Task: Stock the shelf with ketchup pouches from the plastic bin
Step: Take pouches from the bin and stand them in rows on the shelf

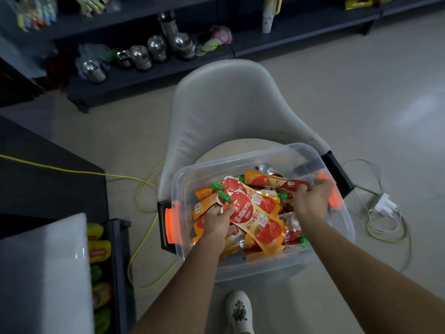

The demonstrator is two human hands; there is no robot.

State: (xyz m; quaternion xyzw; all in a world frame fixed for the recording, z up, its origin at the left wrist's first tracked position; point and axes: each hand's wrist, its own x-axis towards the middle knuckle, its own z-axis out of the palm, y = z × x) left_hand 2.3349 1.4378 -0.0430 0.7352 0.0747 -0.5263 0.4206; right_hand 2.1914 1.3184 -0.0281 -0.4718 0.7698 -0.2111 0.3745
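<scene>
A clear plastic bin (337,227) with orange latches sits on a pale chair seat. It holds several orange and red ketchup pouches with green caps. My left hand (215,225) grips a bunch of ketchup pouches (243,208) at the bin's left side, lifted slightly above the pile. Deeper in at the right, my right hand (313,201) curls round a single red pouch (292,184) near the far wall. A dark shelf (118,249) with yellow and green packets stands at the lower left.
The chair's backrest (228,112) rises behind the bin. Low dark shelving (144,75) with steel pots runs along the far wall. A yellow cable (144,189) loops on the floor at left. White cables and a charger (385,206) lie at right. My white shoe (239,312) shows below.
</scene>
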